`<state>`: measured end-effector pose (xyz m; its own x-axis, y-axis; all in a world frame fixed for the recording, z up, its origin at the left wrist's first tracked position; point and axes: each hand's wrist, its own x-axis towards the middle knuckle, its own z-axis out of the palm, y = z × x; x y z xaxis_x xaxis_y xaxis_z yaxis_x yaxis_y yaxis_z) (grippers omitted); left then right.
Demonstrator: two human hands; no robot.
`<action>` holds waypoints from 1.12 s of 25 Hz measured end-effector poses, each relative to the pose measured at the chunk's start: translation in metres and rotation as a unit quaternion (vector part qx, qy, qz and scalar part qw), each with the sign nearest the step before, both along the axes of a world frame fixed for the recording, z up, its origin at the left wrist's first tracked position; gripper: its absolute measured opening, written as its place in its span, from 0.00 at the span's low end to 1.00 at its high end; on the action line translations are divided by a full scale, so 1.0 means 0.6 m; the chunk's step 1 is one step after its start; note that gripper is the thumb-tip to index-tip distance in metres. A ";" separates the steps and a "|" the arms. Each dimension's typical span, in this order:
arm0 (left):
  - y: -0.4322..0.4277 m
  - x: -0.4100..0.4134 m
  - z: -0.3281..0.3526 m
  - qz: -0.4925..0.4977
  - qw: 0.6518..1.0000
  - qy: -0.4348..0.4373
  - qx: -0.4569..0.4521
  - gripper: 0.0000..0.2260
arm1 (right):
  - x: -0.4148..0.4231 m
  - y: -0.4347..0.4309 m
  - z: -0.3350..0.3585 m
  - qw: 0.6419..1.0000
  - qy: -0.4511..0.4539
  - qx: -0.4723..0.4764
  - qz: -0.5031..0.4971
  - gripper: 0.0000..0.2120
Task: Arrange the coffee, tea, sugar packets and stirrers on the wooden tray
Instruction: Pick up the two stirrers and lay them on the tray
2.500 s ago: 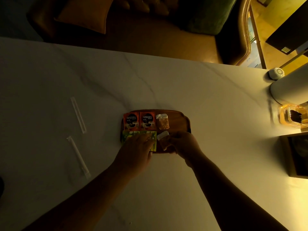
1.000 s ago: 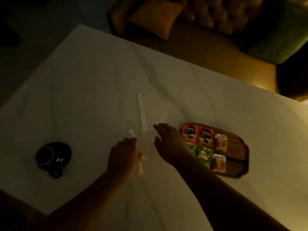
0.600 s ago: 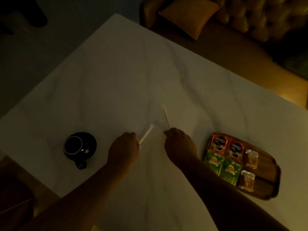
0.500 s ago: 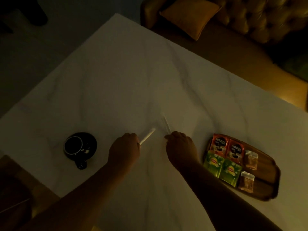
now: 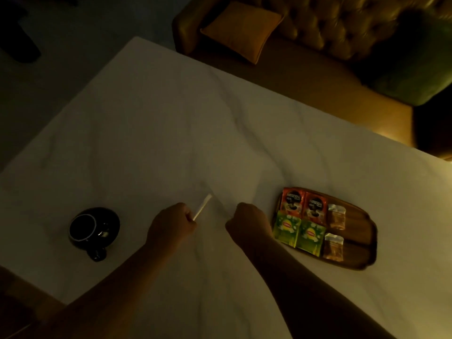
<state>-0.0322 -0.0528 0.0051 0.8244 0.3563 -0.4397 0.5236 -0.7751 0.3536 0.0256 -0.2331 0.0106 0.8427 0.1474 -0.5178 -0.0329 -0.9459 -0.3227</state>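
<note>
Stirrers, flat on worktop (image 5: 171, 133) 2.5 s ago, now lifted; left hand (image 5: 171, 225) grip closed on stirrer (image 5: 202, 207); right hand (image 5: 249, 222) fisted, contents blurred; Nescafé sachets (image 5: 304, 206), Lipton packets (image 5: 299, 233) seen on wooden tray (image 5: 359, 248).

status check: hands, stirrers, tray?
Left hand shut on stirrer. Right hand fisted; its stirrer too blurred to confirm. Wooden tray holds six packets, far side bare. Black cup clear of path.

The room is dim. A white marble table (image 5: 171, 143) with faint grey veins fills most of the frame. In the upper right stands a tufted brown sofa (image 5: 330, 28) with an orange cushion (image 5: 242, 30). Dark floor (image 5: 61, 57) shows in the upper left.
</note>
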 end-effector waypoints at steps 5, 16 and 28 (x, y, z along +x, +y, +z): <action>-0.049 0.017 0.026 0.069 0.982 -0.016 -0.176 0.10 | -0.016 -0.052 0.026 0.986 0.009 0.117 -0.121 0.11; -0.314 0.080 0.077 -0.006 0.940 -0.013 -0.341 0.05 | -0.037 -0.318 0.066 0.894 0.074 0.289 -0.335 0.03; -0.557 0.125 0.029 -0.153 0.967 0.007 -0.203 0.10 | -0.048 -0.534 0.041 0.884 0.046 0.233 -0.403 0.02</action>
